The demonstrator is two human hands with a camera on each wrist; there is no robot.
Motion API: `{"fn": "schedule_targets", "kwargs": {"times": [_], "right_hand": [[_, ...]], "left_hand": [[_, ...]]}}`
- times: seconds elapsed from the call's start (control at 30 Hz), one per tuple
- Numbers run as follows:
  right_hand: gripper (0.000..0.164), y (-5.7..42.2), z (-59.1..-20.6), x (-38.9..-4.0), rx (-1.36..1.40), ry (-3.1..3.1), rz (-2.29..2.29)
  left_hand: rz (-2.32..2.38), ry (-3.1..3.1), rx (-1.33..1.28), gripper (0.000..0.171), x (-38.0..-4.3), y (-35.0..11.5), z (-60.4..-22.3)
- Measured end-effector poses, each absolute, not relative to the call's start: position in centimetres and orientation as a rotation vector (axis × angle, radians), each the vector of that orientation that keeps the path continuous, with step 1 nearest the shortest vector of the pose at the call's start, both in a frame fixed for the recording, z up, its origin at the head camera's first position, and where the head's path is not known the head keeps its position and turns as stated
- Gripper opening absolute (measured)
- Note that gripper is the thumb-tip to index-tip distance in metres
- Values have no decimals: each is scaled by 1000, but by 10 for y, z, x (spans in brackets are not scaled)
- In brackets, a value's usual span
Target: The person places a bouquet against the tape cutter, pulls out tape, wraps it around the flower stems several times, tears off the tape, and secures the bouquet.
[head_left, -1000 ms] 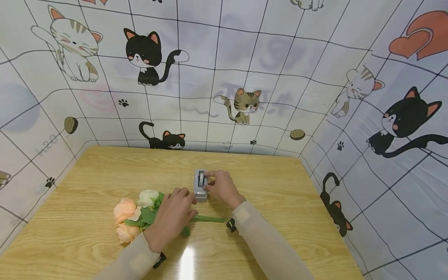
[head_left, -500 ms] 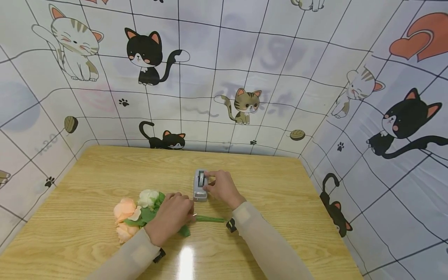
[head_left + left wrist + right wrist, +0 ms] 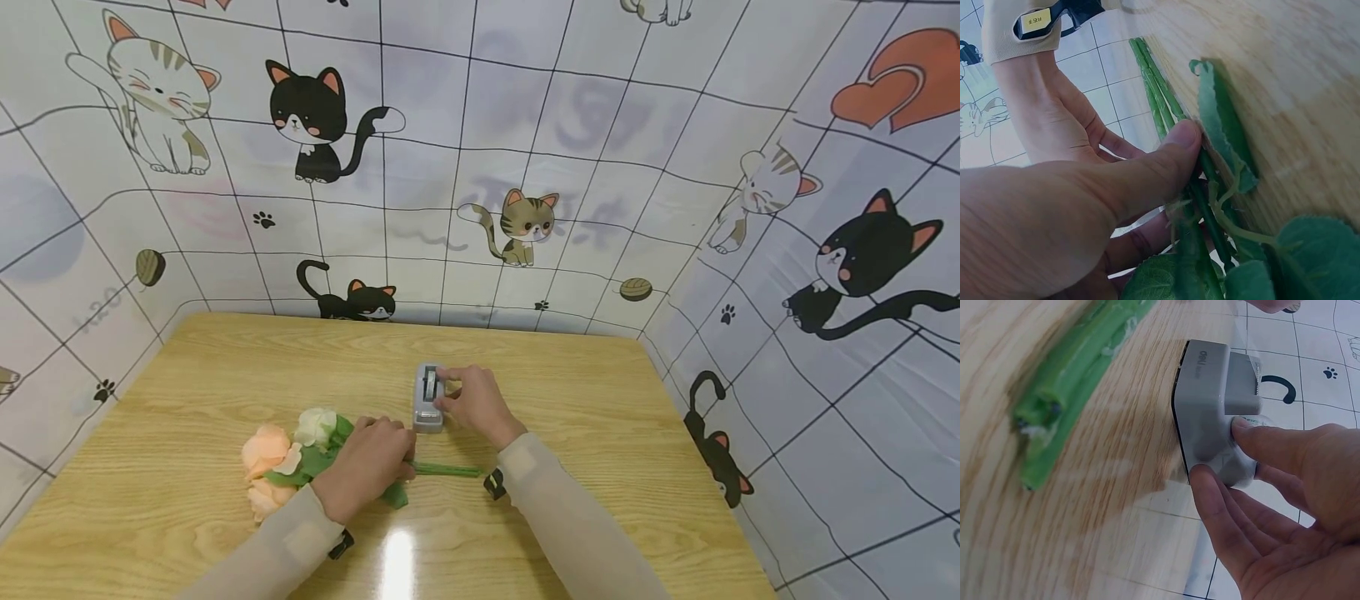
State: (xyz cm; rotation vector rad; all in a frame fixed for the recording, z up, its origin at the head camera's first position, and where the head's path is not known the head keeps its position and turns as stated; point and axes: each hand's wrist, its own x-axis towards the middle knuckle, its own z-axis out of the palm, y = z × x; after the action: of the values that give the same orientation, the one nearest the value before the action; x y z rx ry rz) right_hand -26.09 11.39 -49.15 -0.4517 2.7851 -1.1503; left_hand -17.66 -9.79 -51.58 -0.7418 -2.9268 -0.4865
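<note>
A bunch of flowers [image 3: 266, 451] with peach and white blooms lies on the table, stems pointing right. My left hand [image 3: 370, 461] holds it by the green stems [image 3: 1155, 87]; in the left wrist view the thumb lies across them, fingers on the far side. Beyond the stems stands a grey tape dispenser [image 3: 427, 417] with a roll in it. My right hand [image 3: 480, 408] grips its right side. Up close in the right wrist view, one fingertip presses the lower side of the dispenser [image 3: 1200, 403] and another digit touches near the roll.
The wooden table [image 3: 585, 400] ends at the back against a cloth [image 3: 420, 167] printed with cats and grid lines. Cut stem ends [image 3: 1041, 425] lie close to the dispenser. A loose leaf part [image 3: 1225, 125] sticks out beside the stems.
My left hand has drawn back from the front of the tape dispenser, and its fingers have curled down onto the flower stems. The right hand and dispenser have stayed in place.
</note>
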Motion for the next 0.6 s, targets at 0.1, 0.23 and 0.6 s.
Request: {"fn": "schedule_targets", "kwargs": {"times": [0.1, 0.23, 0.6], "right_hand": [[54, 115, -491, -260, -438, 2779, -1146], [56, 118, -491, -258, -467, 2776, -1130], [28, 139, -491, -242, -511, 2796, -1045]], "left_hand": [[-481, -2926, -783, 32, -179, -99, -520], [-409, -2975, -809, 28, -171, -95, -499], [-179, -2960, -867, 25, -163, -94, -491]]}}
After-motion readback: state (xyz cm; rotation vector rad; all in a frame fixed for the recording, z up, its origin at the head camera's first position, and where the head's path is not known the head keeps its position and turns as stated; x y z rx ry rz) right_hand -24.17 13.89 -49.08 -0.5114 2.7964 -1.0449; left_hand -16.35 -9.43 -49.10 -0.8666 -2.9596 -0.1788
